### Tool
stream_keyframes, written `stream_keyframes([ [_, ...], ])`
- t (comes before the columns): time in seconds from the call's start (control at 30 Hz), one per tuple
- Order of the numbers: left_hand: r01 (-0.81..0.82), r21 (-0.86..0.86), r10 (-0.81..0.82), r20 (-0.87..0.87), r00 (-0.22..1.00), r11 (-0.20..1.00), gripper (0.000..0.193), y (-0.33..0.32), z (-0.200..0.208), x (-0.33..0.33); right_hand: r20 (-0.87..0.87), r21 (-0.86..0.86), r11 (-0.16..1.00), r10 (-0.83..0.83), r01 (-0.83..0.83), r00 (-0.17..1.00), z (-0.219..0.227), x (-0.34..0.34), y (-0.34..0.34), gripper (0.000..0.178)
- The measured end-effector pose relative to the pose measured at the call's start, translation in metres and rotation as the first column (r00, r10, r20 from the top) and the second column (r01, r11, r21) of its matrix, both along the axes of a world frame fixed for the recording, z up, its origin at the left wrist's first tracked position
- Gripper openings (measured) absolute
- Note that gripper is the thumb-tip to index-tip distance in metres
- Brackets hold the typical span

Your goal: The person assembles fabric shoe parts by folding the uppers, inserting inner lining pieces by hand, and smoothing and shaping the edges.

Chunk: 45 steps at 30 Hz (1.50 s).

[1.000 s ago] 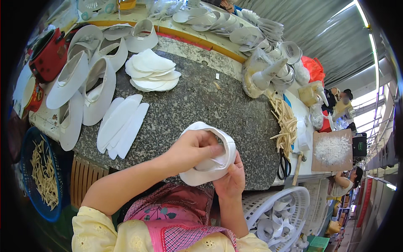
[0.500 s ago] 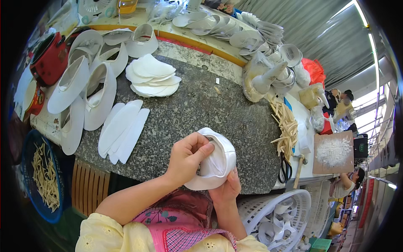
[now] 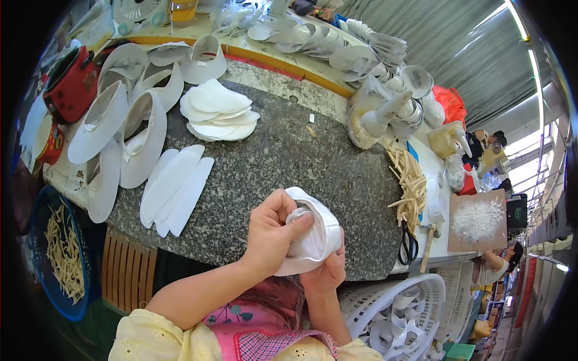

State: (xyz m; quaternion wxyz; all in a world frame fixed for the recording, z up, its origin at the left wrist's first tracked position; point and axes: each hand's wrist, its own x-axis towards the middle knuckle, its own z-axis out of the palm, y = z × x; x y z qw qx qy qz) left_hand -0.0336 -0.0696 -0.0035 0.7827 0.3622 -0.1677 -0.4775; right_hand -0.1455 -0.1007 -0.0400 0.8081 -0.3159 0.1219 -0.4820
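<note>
Over the near edge of the stone slab, I hold a white cup-shaped piece that looks like a shoe upper [image 3: 325, 224], its hollow facing up and toward me. My left hand [image 3: 277, 231] pinches its left side, thumb pressing into the hollow. From below right, my right hand [image 3: 327, 268] grips the outer wall, its fingers partly hidden. On the slab to the left lie a pile of rounded white pieces [image 3: 218, 108] and several long white insole-shaped pieces [image 3: 174, 189].
White slipper-like shoes [image 3: 144, 135] crowd the left edge beside a red pot [image 3: 71, 84]. Wooden sticks [image 3: 409, 183], scissors [image 3: 408, 245] and a hammer [image 3: 428, 246] lie right. A white basket [image 3: 433, 295] and blue basket [image 3: 41, 259] stand below. A co-worker [image 3: 497, 268] is far right.
The white upper has tilted and shifted slightly right in my hands. My left thumb has moved right and a little lower, further into its hollow.
</note>
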Motion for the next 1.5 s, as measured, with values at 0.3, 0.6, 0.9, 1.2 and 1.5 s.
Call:
stream_keyframes([
  [0.3,0.094,0.095,-0.109,0.168,0.98,0.991,0.019,-0.008,-0.002,0.012,-0.074,0.014,0.995,0.1,-0.099,0.992,0.006,0.002,-0.003,0.064],
  [0.6,-0.12,-0.311,0.329,0.927,0.181,0.943,0.025,0.025,-0.005,0.01,-0.003,0.088,0.994,0.069,-0.068,0.998,0.004,-0.002,0.0,0.054],
  [0.9,-0.141,-0.186,0.216,0.944,0.248,0.972,0.02,0.026,-0.013,0.009,-0.041,0.085,0.994,-0.061,0.064,0.997,0.001,0.002,0.004,0.054],
  [1.2,0.09,0.055,-0.086,0.918,0.386,0.994,0.012,0.024,-0.011,0.012,0.032,0.155,0.977,-0.155,0.148,0.987,-0.005,0.002,0.003,0.045],
  [1.5,0.03,-0.111,0.085,0.883,0.462,0.993,0.016,0.025,0.0,0.015,0.021,0.028,0.998,-0.065,0.065,0.998,-0.005,0.005,0.005,0.043],
])
